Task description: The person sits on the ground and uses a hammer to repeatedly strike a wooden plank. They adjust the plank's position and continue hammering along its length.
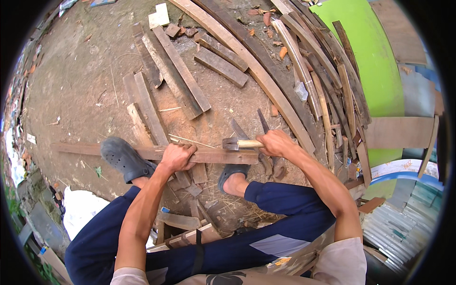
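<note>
A long brown wooden beam (pixel 209 155) lies crosswise in front of me. My left hand (pixel 178 157) is closed over its top, right of its middle. My right hand (pixel 276 142) grips the pale wooden handle of a hammer (pixel 247 144), fingers wrapped around it. The dark metal hammer head is just above the beam, near its right end; whether they touch I cannot tell. My left foot, in a grey clog (pixel 124 159), rests on the beam's left part. The other grey clog (pixel 228 175) is partly hidden beneath the right end.
Loose wooden pieces (pixel 221 66) lie on the dirt ground ahead. Long planks (pixel 266 85) curve along the right, beside a stack of strips and a green panel (pixel 365 57). Wood offcuts (pixel 180 221) sit between my legs. A white sack (pixel 83 209) is at left, corrugated sheets (pixel 399 232) at lower right.
</note>
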### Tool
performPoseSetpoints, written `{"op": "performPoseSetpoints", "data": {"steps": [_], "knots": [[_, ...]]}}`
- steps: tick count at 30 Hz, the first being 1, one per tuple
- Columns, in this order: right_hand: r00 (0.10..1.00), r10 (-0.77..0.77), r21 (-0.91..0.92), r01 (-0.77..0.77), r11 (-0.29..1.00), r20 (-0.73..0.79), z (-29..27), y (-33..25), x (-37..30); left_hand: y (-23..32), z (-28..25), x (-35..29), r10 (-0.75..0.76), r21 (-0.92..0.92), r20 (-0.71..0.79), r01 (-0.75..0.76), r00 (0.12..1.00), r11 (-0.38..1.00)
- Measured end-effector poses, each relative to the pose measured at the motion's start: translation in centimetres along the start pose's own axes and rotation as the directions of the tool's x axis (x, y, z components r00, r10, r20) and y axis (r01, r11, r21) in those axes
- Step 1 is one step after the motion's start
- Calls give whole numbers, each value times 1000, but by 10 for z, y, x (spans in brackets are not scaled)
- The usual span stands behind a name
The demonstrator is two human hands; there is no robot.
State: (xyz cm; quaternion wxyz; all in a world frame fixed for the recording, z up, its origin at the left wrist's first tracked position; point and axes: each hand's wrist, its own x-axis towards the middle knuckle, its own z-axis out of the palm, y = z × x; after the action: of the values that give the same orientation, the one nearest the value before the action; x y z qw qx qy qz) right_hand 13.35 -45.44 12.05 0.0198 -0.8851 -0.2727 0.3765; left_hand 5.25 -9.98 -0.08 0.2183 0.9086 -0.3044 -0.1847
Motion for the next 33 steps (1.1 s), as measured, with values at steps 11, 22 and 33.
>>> {"op": "performPoseSetpoints", "data": {"steps": [11, 22, 33], "knots": [[999, 38, -32, -38, 999, -4, -10, -27, 4, 0, 5, -1, 14, 24, 35, -14, 999, 1000], [987, 163, -54, -163, 985, -13, -12, -51, -5, 1, 6, -6, 45, -10, -31, -45, 999, 999], [977, 209, -13, -209, 978, -29, -7, -69, -13, 1, 7, -7, 9, -10, 15, -9, 1000, 1000]]}}
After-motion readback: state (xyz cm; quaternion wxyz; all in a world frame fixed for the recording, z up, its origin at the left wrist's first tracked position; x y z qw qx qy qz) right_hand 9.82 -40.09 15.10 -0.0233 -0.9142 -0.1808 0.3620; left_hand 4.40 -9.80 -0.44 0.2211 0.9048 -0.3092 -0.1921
